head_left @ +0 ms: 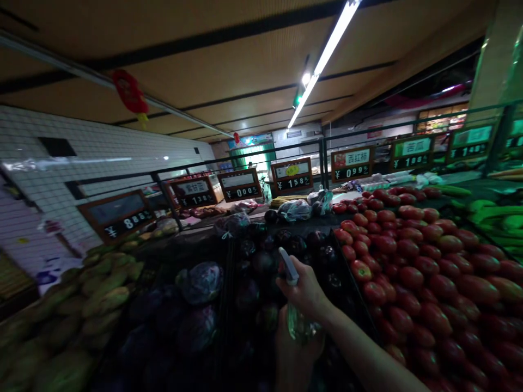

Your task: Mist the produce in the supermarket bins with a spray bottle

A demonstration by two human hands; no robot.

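Observation:
A clear spray bottle with a pale grey spray head is held over a bin of dark purple eggplants. My right hand is closed around its neck and trigger, and the nozzle points forward and up. Below it, my left hand is wrapped about the lower part of the bottle, dim in shadow. Left of the eggplants lie purple cabbages, some in plastic wrap. On the right, red tomatoes are heaped close to my right forearm.
Potatoes are piled at the far left, green vegetables at the far right. A dark rail carrying price signs runs behind the bins. Bagged produce lies at the back edge. A red decoration hangs from the ceiling.

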